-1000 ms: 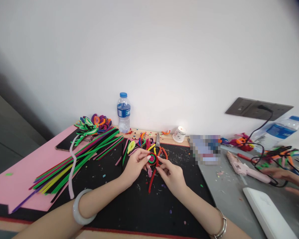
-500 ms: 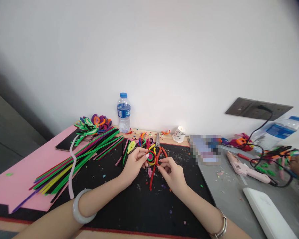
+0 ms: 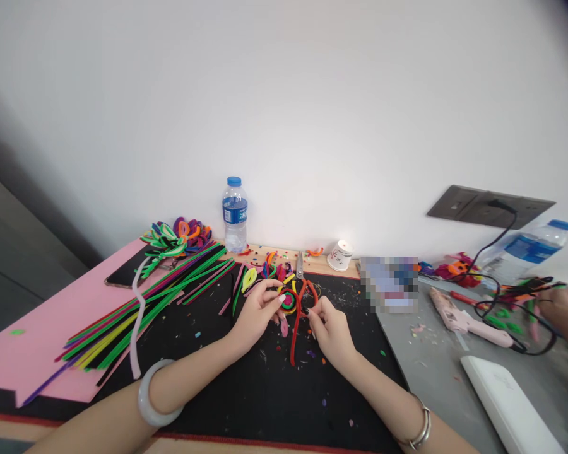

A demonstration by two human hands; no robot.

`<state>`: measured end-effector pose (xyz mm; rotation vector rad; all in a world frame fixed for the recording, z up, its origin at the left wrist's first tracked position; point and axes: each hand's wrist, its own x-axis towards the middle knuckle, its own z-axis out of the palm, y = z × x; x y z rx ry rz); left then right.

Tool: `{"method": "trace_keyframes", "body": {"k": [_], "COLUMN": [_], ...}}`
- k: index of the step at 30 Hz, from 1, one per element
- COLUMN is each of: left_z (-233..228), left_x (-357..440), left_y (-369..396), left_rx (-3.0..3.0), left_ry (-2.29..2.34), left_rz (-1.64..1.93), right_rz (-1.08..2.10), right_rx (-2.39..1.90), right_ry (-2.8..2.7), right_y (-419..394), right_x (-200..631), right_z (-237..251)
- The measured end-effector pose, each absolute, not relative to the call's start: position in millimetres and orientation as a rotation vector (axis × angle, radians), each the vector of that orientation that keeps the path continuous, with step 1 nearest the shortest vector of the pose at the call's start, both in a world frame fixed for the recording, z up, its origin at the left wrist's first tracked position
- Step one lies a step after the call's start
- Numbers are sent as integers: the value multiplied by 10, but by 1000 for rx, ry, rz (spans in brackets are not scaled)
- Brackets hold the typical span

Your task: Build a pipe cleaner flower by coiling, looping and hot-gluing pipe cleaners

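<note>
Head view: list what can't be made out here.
- Patch beside the black mat: pixelated, contents unreadable.
- Coiled pipe-cleaner spiral: how its end is fixed is hidden by the left hand and right hand.
- Another person's hand: cut by the right edge; what it grips is blurred among wires.
- Bottle label: too small to read.
</note>
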<state>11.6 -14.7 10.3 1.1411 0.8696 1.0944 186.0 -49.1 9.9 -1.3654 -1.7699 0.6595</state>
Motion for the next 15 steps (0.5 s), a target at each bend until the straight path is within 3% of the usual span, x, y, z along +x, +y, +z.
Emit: {"method": "trace_keyframes", "body": {"k": [6, 15], "left_z": [150, 124], "left_x": [121, 113], "left_y": [-162, -150], "left_rx": [1103, 1089], "left_ry": [885, 875], "left_rz": [1089, 1081], "right_rz": [577, 959], "right_rx": [-1369, -1284], "right_ry": [-1801, -1502], "right_y": [-484, -418], "right_x": [1857, 1876], "right_z": [130, 61]}}
